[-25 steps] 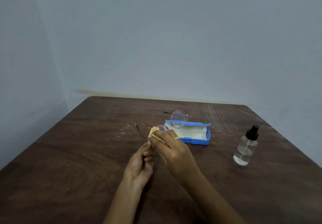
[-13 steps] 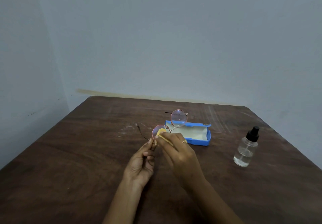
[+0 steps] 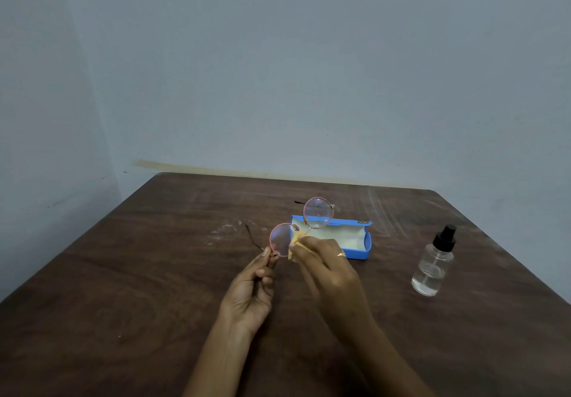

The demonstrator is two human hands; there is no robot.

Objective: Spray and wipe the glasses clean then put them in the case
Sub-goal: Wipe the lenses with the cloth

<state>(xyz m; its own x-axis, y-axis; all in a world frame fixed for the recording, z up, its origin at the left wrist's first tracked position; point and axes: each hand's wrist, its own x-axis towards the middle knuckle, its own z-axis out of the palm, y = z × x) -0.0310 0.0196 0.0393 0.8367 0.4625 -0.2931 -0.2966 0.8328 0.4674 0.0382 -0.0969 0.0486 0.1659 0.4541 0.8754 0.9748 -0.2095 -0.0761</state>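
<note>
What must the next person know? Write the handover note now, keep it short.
Left hand pinches the glasses by the frame corner beside the near lens.
Right hand presses a yellow cloth on that lens.
Case lies open on the table behind them; spray bottle stands upright to the right, apart.
Done: wiping under way. Left: finish both lenses, put glasses in case.
</note>
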